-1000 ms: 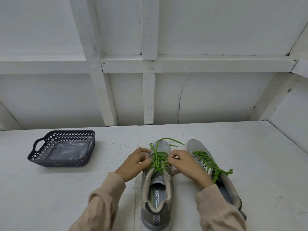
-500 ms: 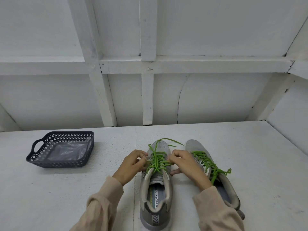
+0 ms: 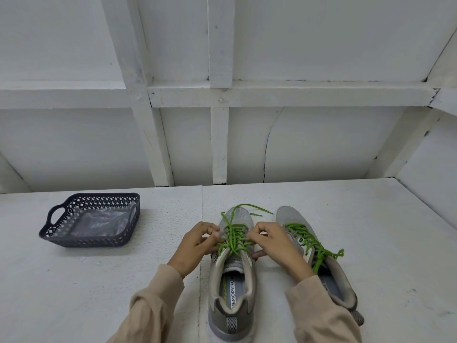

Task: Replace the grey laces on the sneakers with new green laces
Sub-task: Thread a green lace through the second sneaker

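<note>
Both your left hand (image 3: 195, 246) and right hand (image 3: 277, 243) pinch the green lace (image 3: 233, 240) on the sneaker (image 3: 232, 293); it looks soft and floppy, so grip close to the holes.

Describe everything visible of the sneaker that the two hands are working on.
The grey mesh sneaker stands upright on the white table, heel towards the camera, toe away. A green lace crisscrosses its eyelets, both loose ends trailing over the toe. Its insole reads MEMORY FO. The left hand and right hand pinch the lace at either side.
</note>
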### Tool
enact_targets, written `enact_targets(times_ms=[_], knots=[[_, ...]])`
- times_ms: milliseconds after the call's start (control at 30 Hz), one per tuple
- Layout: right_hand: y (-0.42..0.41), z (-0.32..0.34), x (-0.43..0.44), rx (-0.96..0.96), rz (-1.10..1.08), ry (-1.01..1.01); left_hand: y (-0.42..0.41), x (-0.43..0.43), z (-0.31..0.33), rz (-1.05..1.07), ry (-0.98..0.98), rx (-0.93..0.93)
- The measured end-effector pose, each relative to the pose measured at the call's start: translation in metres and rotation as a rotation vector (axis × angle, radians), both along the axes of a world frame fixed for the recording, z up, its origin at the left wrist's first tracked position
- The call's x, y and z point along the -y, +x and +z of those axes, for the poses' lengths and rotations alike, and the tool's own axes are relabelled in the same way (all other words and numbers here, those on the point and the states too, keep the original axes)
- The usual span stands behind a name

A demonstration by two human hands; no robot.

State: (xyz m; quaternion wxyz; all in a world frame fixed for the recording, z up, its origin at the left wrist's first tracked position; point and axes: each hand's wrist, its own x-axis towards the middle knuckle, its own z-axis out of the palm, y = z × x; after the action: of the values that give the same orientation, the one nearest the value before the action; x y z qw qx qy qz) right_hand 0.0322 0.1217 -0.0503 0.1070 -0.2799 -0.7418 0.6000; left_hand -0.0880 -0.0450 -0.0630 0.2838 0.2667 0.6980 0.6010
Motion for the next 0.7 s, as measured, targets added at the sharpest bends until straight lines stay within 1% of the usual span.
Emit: enact_targets(times_ms=[100, 233, 333, 400, 533, 700], knots=[[0.0, 0.002, 0.001, 0.019, -0.005, 0.025, 0.001, 0.002, 0.001, -0.004, -0.001, -0.006], [0.006, 0.012, -0.001, -0.025, 0.094, 0.042, -0.003, 0.002, 0.008, -0.094, 0.024, -0.02], [0.007, 0.02, 0.002, 0.007, 0.168, 0.127, -0.005, 0.002, 0.012, -0.158, -0.065, -0.148], [0.006, 0.022, 0.004, 0.036, 0.177, 0.183, -0.006, 0.001, 0.013, -0.172, -0.103, -0.19], [0.004, 0.027, 0.003, 0.08, 0.209, 0.19, -0.01, 0.0, 0.015, -0.193, -0.134, -0.203], [0.0, 0.032, 0.005, 0.104, 0.235, 0.321, -0.01, -0.008, 0.016, -0.178, -0.175, -0.219]])
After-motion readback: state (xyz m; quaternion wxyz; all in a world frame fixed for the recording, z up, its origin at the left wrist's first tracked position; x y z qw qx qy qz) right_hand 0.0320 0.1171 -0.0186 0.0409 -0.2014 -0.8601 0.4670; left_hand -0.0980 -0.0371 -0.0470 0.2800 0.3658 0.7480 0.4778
